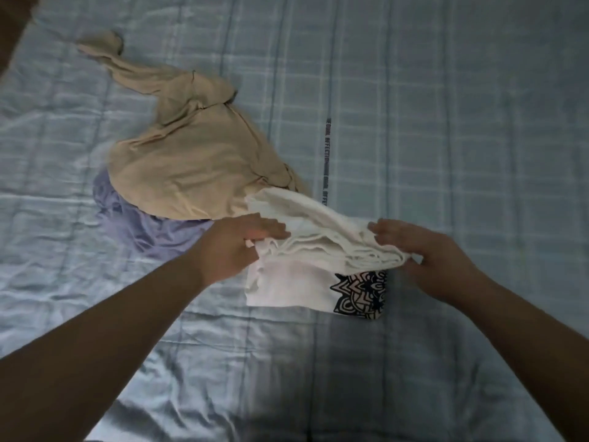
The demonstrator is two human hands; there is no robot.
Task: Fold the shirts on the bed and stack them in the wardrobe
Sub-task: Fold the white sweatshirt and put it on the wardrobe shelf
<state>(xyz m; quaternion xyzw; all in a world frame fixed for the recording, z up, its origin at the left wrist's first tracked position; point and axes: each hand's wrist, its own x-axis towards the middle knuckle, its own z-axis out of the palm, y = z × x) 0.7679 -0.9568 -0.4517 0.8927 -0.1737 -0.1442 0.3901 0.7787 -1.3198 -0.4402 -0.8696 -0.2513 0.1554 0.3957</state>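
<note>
Bare blue bedspread lies open right of and below the white shirt, while the tan shirt and lilac garment crowd its upper left.

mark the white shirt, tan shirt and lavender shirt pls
white shirt (287, 288): head view, flat white panel beside the black print.
tan shirt (185, 173): head view, middle of its crumpled body.
lavender shirt (149, 231): head view, part showing from under the tan one.

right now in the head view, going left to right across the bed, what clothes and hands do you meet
lilac shirt → tan shirt → left hand → white printed shirt → right hand, all on the blue checked bedsheet.
</note>
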